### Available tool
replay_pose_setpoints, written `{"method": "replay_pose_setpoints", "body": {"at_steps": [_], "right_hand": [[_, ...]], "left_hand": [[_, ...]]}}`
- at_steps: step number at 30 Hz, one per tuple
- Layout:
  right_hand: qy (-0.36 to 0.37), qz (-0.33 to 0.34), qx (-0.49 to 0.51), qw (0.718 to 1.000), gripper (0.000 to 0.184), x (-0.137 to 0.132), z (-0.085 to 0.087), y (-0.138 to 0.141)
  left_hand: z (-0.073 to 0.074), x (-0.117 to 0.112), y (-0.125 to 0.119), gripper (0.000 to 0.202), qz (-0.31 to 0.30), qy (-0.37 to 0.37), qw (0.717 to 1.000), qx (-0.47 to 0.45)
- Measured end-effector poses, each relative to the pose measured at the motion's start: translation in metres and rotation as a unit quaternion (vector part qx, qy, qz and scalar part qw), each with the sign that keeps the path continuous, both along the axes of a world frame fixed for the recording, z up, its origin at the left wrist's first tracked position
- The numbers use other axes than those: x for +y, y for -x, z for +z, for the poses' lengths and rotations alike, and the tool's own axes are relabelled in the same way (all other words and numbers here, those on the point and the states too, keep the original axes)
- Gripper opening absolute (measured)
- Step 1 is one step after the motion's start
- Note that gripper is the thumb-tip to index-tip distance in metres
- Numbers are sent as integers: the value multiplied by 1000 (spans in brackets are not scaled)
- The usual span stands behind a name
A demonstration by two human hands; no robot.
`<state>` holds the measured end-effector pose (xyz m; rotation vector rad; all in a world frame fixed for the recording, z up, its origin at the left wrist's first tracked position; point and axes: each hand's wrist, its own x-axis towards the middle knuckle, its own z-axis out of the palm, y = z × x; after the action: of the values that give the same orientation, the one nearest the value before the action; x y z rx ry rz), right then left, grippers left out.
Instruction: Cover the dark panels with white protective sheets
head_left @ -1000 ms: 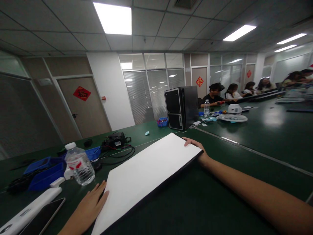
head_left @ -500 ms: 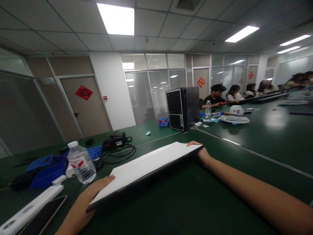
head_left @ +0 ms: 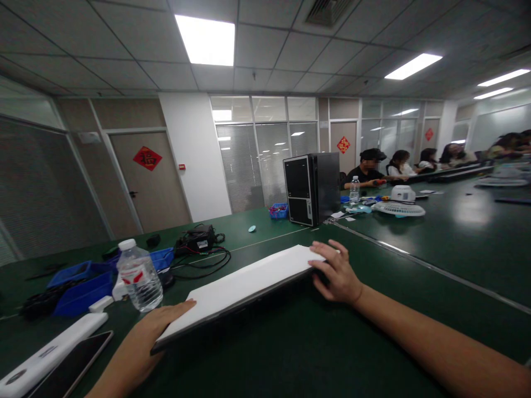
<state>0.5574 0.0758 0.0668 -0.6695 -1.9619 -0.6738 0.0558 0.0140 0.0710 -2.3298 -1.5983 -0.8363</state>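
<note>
A flat white panel with a dark underside (head_left: 244, 284) lies low over the dark green table (head_left: 315, 342), its near-left corner a little raised. My left hand (head_left: 145, 340) grips that near-left corner, thumb on top and fingers under the edge. My right hand (head_left: 338, 273) is at the panel's far-right corner, fingers spread and curved over its end.
A water bottle (head_left: 139, 276) stands left of the panel, beside blue bins (head_left: 83, 282), a black charger with cables (head_left: 197, 240), a white device (head_left: 50, 354) and a phone (head_left: 74, 367). A black computer tower (head_left: 311, 188) and a white fan (head_left: 398, 207) stand further back. Several people sit at the far right.
The panel has come down from a steep tilt to nearly flat on the table. My right hand has shifted from under its far corner onto the end, fingers spread.
</note>
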Motion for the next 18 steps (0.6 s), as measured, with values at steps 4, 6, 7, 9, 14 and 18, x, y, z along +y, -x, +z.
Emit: {"method": "replay_pose_setpoints", "body": {"at_steps": [4,6,7,9,14,18], "right_hand": [[13,88,-102,991,37,-9,-2,21],[4,85,-84,993,34,-11,2,26],[-4,77,-68,995,32,-11,6,27],[-18,60,-29,998,31,-13,19,25],[19,25,10,999,33,-37,57,2],[24,-7,17,1000,43,-78,61,-40]], "left_hand": [[6,-2,6,51,-12,77,996,36],[7,-2,7,54,-11,101,994,49],[7,-1,7,54,-8,109,993,51],[8,2,5,54,-2,121,991,52],[21,-3,-7,57,-8,125,991,44],[19,-27,-12,67,-46,59,997,10]]}}
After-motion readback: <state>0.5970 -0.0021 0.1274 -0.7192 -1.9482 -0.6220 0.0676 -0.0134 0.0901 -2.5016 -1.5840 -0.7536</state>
